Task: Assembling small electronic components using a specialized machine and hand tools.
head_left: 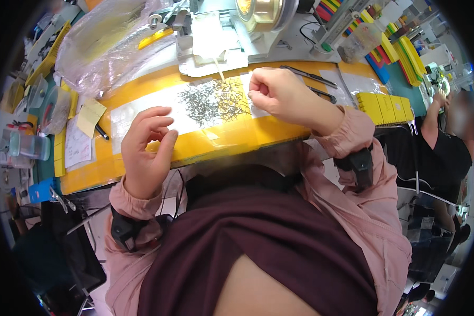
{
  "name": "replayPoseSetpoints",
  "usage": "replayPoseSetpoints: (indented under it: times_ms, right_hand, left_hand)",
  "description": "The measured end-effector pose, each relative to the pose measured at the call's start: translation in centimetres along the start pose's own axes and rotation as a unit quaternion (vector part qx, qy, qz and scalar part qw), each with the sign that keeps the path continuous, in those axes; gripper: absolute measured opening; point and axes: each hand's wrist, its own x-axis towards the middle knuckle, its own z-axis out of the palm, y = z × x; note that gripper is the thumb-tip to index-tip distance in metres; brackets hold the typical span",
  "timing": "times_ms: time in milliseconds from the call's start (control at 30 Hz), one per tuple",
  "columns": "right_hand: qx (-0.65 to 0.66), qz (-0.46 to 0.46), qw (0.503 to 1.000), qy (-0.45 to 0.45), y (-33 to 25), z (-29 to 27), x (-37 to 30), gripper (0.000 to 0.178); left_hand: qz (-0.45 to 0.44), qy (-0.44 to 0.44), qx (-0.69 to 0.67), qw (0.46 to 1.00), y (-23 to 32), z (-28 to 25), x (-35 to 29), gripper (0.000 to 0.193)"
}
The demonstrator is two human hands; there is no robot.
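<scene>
Plainly, nearest of all, two black, boxy wristbands (361, 167) sit over pink cloth sleeves (353, 131), on the near side of the loose pile of small, thin, dark, curved pieces (200, 108). The left hand (146, 152) is left of the pile and nearer the body, open, fingers curved and thumb apart, with nothing visible in it. The right hand (284, 97) is closed, fingertips drawn together; whether it pinches a piece, I cannot tell. Its fingertips are just beside the pile's right edge, so it looks the nearer of the two; from it, the pile lies directly left. This single pile spreads longest from left to right, its pieces too many and tangled to count, on a white sheet (126, 118) over the yellow tabletop (237, 141). Left of the pile are one pale-yellow square paper note (91, 117) and one black pen (101, 131); right of it, two slender black tools (309, 77). Beyond it stands one white, brightly lit machine (209, 39), with one clear, crumpled plastic bag (97, 52) farther left.
</scene>
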Motion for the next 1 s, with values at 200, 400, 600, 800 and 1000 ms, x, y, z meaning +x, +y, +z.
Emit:
replayPoseSetpoints:
  times_ms: [200, 400, 600, 800, 1000]
  right_hand:
    - [0.086, -0.063, 0.992, 0.066, -0.7, 0.0, -1.0, 0.012]
    - [0.368, 0.046, 0.924, -0.091, -3.3, -1.0, -1.0, 0.01]
    - [0.374, 0.037, 0.919, -0.119, -4.8, -0.7, -1.5, 0.007]
    - [0.415, -0.01, 0.91, -0.008, -6.8, -1.0, -1.6, 0.007]
    - [0.534, 0.052, 0.844, 0.015, -5.6, 1.1, -1.8, 0.008]
  left_hand:
    - [0.158, -0.109, 0.049, 0.98, 1.8, 2.0, 4.4, 0.016]
    - [0.38, -0.148, 0.141, 0.902, 2.5, 2.8, 6.7, 0.009]
    - [0.367, -0.141, 0.12, 0.912, 2.8, 2.5, 6.0, 0.012]
    - [0.149, -0.052, -0.043, 0.987, 4.8, 2.4, 4.4, 0.016]
    - [0.115, -0.072, -0.092, 0.987, 3.2, 3.2, 3.7, 0.018]
